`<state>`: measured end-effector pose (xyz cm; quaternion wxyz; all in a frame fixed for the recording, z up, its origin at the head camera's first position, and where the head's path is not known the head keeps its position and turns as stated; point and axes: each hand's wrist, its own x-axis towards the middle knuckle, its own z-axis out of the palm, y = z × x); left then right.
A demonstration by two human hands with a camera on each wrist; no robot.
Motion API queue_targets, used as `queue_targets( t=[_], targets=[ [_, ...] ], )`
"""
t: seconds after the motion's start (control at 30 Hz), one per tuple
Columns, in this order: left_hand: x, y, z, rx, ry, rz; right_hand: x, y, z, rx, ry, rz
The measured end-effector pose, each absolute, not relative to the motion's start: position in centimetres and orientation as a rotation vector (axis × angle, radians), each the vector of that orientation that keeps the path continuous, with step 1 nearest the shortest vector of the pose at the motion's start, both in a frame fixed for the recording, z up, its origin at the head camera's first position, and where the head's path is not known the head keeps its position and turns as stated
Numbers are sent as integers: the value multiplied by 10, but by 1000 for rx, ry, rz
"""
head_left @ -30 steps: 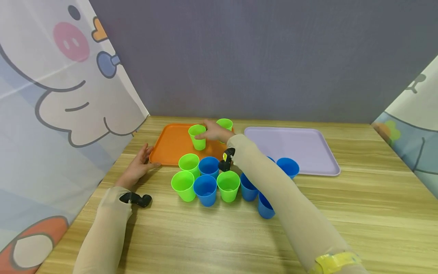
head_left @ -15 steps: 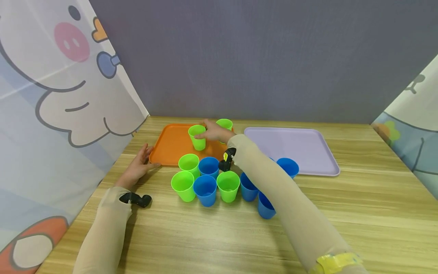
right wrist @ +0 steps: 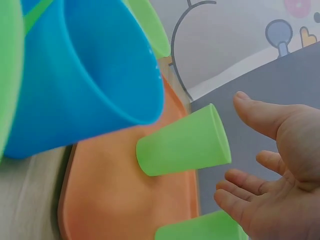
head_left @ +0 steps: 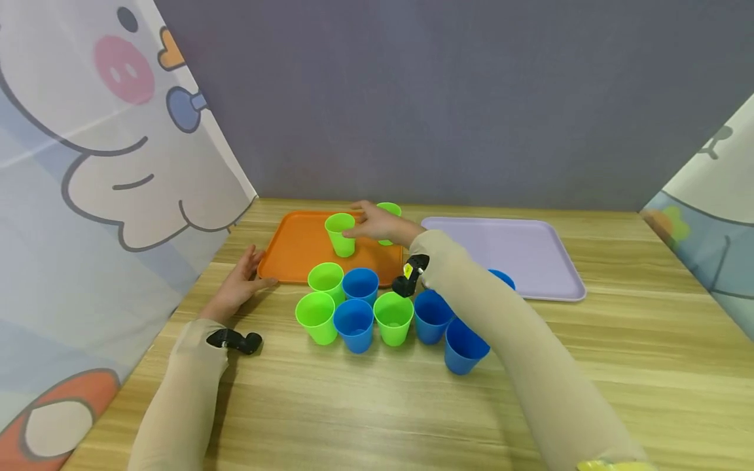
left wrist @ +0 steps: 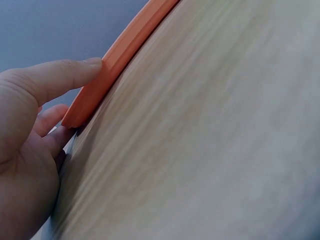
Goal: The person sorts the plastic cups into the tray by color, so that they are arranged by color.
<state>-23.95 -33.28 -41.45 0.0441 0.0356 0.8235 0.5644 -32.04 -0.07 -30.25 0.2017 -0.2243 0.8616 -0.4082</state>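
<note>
The green cup [head_left: 340, 239] is plain, bright lime, wide at the mouth and narrower at the base. It stands upright on the orange tray [head_left: 294, 258], just left of the right hand [head_left: 379, 224], whose fingers are spread and hold nothing. The left hand [head_left: 238, 284] rests at the tray's near corner, thumb and fingers apart. From the head, the right thumb overlaps the cup; the right wrist view shows a gap between them. Only the left wrist view shows clearly the left thumb touching the tray's rim. The head view alone shows the lilac tray [head_left: 530, 255], to the right of both hands.
</note>
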Motion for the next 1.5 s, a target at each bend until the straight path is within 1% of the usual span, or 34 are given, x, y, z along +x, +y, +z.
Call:
queue_targets(
  t=[0.3, 0.7, 1.17, 1.5],
  targets=[
    [-240, -334, -415, 127, 2530, 1729, -310, 22, -290, -611, 2386, -1149],
    [-240, -334, -418, 137, 2553, 1699, -296, 47, -299, -647, 2378, -1154],
    [-242, -335, -420, 126, 2551, 1711, -280, 74, -304, -722, 2223, -1122],
    [-240, -335, -418, 158, 2567, 1683, -272, 88, -311, -848, 2105, -1057]
  ],
)
